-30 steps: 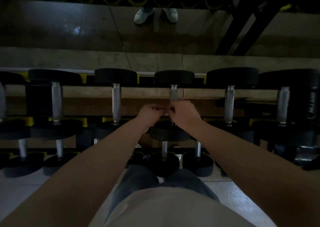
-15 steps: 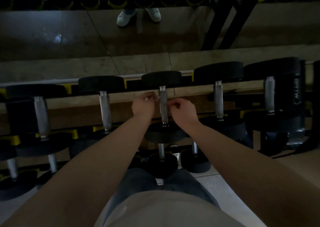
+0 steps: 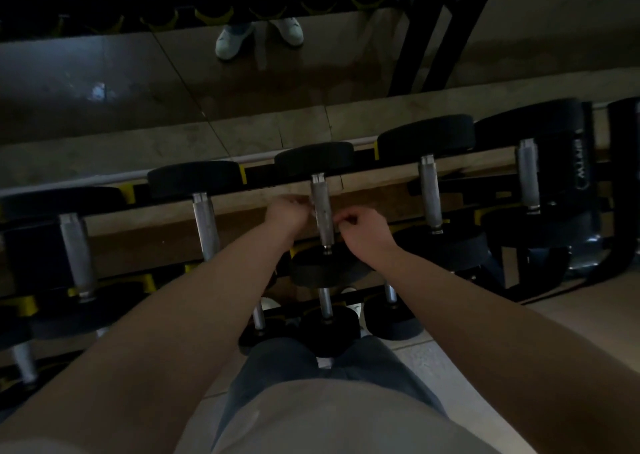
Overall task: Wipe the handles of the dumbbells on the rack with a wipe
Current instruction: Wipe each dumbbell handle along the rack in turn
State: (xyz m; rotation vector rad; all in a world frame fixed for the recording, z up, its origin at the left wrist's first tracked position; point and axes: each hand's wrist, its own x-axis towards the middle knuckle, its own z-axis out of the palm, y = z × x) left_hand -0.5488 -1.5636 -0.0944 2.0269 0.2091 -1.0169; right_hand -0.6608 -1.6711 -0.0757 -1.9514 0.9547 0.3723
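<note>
The scene is dim. A dumbbell with black heads lies on the rack's top tier, and its knurled steel handle (image 3: 320, 208) runs away from me at centre. My left hand (image 3: 285, 211) is just left of the handle and my right hand (image 3: 365, 235) just right of it. Both have curled fingers that pinch at the handle's sides. Only a pale sliver of the wipe (image 3: 312, 212) shows at my left fingertips; the rest is hidden behind the handle and my fingers.
More dumbbells lie side by side on the top tier, two to the left (image 3: 206, 225) (image 3: 76, 249) and two to the right (image 3: 429, 194) (image 3: 528, 176). Smaller dumbbells (image 3: 325, 304) sit on the lower tier by my knees. A mirror (image 3: 104, 90) behind the rack reflects white shoes.
A second ago my hands were together in front of the handle's near end. They have since parted to either side of it and moved up along it. The view swung left.
</note>
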